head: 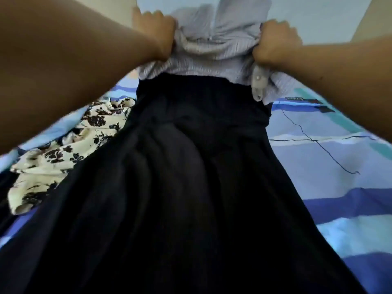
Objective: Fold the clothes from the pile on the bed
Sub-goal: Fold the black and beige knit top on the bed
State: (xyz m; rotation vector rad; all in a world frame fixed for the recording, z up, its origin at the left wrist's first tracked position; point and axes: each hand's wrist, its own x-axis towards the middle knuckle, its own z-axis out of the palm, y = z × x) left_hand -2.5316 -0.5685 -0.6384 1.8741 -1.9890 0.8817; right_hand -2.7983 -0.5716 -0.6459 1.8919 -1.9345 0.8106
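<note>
Dress [191, 177], grey bodice, black skirt: my left hand [154, 32] and right hand [275, 45] clench the bodice sides, likely to spread it square. Floral garment [63, 149], left of dress, unfolded.

Single head cam, looks forward and down, close over the bed [331, 158]; both forearms enter from the near corners.

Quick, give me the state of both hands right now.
Left hand: closed, gripping the pale grey garment.
Right hand: closed, gripping the same garment's other side.
</note>
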